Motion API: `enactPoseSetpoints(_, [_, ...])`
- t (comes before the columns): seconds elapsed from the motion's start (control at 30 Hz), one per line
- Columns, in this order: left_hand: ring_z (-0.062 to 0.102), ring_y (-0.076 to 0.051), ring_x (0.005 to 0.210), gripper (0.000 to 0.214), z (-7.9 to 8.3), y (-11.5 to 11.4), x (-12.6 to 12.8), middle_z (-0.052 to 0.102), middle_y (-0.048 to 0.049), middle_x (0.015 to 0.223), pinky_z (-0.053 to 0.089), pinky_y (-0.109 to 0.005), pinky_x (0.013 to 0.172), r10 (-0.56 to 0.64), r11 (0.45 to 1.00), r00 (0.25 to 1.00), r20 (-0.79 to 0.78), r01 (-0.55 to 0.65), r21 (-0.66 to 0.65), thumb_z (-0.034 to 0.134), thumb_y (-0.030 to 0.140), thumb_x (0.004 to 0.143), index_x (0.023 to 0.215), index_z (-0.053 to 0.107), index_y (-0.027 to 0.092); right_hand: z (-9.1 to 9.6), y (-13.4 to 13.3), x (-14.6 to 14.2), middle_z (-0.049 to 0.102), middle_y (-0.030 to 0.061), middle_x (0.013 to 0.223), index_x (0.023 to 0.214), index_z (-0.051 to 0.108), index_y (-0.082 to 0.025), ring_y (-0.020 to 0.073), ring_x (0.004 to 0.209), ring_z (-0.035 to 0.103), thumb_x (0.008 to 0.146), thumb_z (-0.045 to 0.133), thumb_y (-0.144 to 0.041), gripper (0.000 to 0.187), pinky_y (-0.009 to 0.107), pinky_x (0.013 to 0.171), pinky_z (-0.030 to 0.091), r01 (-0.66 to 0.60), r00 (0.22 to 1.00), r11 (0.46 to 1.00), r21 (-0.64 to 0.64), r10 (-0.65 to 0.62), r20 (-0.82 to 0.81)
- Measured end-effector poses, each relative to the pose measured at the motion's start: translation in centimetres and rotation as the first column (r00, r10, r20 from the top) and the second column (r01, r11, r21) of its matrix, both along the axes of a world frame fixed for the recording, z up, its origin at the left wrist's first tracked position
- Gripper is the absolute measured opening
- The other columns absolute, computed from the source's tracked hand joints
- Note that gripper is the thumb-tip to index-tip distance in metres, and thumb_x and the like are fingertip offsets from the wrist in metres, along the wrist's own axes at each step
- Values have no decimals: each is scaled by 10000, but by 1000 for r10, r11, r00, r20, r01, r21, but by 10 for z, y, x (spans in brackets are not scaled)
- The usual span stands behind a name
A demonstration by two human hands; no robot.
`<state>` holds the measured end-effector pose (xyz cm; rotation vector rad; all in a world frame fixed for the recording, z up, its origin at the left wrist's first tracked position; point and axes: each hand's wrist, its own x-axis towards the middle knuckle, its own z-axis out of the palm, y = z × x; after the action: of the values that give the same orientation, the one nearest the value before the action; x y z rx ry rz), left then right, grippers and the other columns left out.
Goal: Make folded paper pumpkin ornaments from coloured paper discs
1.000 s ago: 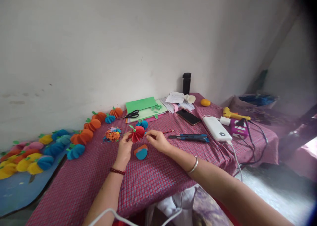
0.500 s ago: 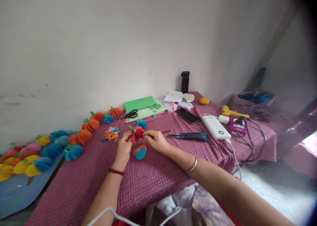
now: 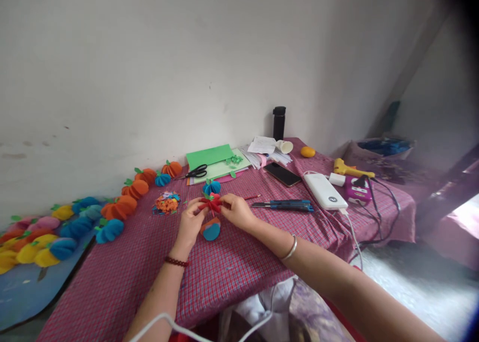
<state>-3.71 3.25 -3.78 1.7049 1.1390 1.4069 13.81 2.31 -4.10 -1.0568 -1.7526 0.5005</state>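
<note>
A red paper pumpkin (image 3: 211, 203) with a small green top is held between my two hands over the checked tablecloth. My left hand (image 3: 191, 221) pinches its left side, and the fingers of my right hand (image 3: 236, 211) close on its right side. Right below it lie folded paper pieces (image 3: 211, 230), blue with some orange. A finished blue paper pumpkin (image 3: 211, 187) sits just behind. To the left of my hands is a small heap of paper scraps (image 3: 166, 203), mostly orange and blue.
Paper pumpkins (image 3: 119, 208) line the left edge. Scissors (image 3: 197, 171) rest by green paper (image 3: 209, 156). Rightward lie cutter knives (image 3: 288, 205), a phone (image 3: 283, 174), a power bank (image 3: 325, 191), a yellow glue gun (image 3: 348, 169) and a purple socket block (image 3: 357, 190). A black bottle (image 3: 279, 123) stands behind.
Both hands have come nearer each other around the red pumpkin, which has shifted slightly right. My right fingers now cover more of its side.
</note>
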Motion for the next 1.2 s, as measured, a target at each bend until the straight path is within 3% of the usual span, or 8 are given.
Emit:
enactPoseSetpoints(0.23, [590,-210,1036,107,-1,-1,0,607,-72,1103,494,-350,892,24,998,995,-99,-18,55,641,260,755,802,726,216,5,-2,4,600,25,779,826,714,-178,133,714,540,811,634,-202,85,218,630,384,44,997,999,-5,-44,65])
enactPoseSetpoints(0.4, [601,-211,1014,120,2,-5,3,597,-78,1085,505,-352,882,26,996,992,-125,-15,88,642,291,780,806,726,209,7,-5,2,593,-8,575,710,681,-165,113,520,500,811,604,-220,138,216,504,290,39,987,983,-180,-9,163])
enactPoseSetpoints(0.67, [583,-221,1045,89,2,-8,6,577,-82,1100,480,-388,938,132,960,940,-314,-44,275,630,262,796,797,703,210,6,-3,1,642,19,546,689,664,-169,118,489,565,882,497,-204,258,199,501,348,20,974,984,-179,22,227])
enactPoseSetpoints(0.8, [564,-233,1084,95,3,-8,5,567,-88,1124,459,-428,968,284,911,897,-337,-143,387,641,222,784,875,652,199,4,0,-1,653,6,575,690,630,-154,85,444,555,868,446,-137,257,164,466,371,-78,994,938,-338,97,41])
enactPoseSetpoints(0.93, [559,-242,1101,155,5,-8,2,569,-96,1130,470,-431,940,369,879,881,-296,-227,420,657,208,768,898,573,194,3,3,-3,633,-23,540,732,609,-142,62,362,503,861,452,-153,203,146,393,367,-275,952,793,-544,143,-272])
enactPoseSetpoints(1.03, [574,-235,1064,169,4,-8,2,572,-96,1115,498,-401,870,365,879,887,-283,-228,418,666,212,762,851,524,195,4,2,-3,627,-35,517,731,590,-140,53,333,489,863,476,-197,184,136,358,355,-394,892,717,-575,148,-427])
enactPoseSetpoints(1.2, [557,-223,1080,92,13,-17,6,569,-91,1110,474,-392,906,322,875,905,-279,-173,452,614,252,827,871,560,192,10,-1,-1,620,-45,491,732,584,-138,40,317,474,856,466,-165,173,124,337,333,-434,853,692,-577,109,-510])
